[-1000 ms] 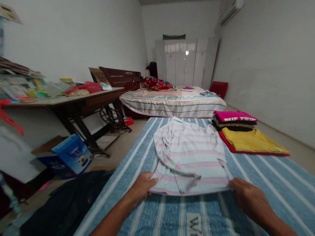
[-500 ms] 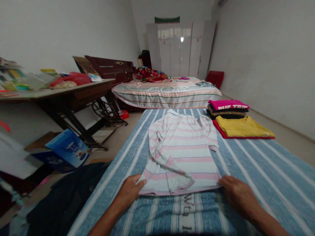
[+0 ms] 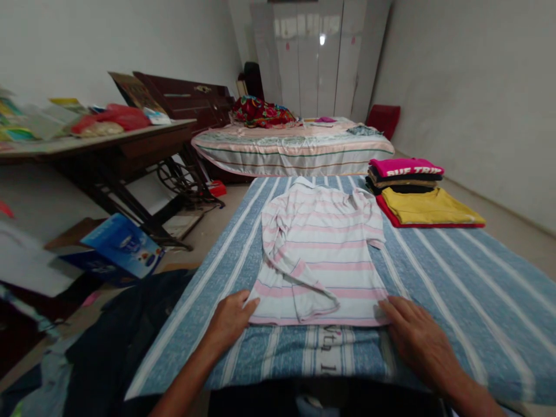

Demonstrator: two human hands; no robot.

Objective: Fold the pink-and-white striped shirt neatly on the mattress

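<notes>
Here, a striped shirt point(image 3: 330, 249) lies lengthwise ahead on a blue sheet point(image 3: 237, 260), its hem equally near the left hand point(image 3: 230, 318), pinching one corner, and the right hand point(image 3: 419, 333), touching the other, grip unclear.

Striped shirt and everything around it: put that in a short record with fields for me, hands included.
garment: striped shirt, white and pink, spread out, collar end away from the person
sleeves: one folded across the shirt toward the hem, the other along the right side
left hand: thumb and fingers on the hem's left corner
right hand: fingers at the hem's right corner; a firm pinch cannot be told
surface: blue striped cover
right side: yellow garment folded on red cloth
behind those: pink garment topping a dark stack
</notes>
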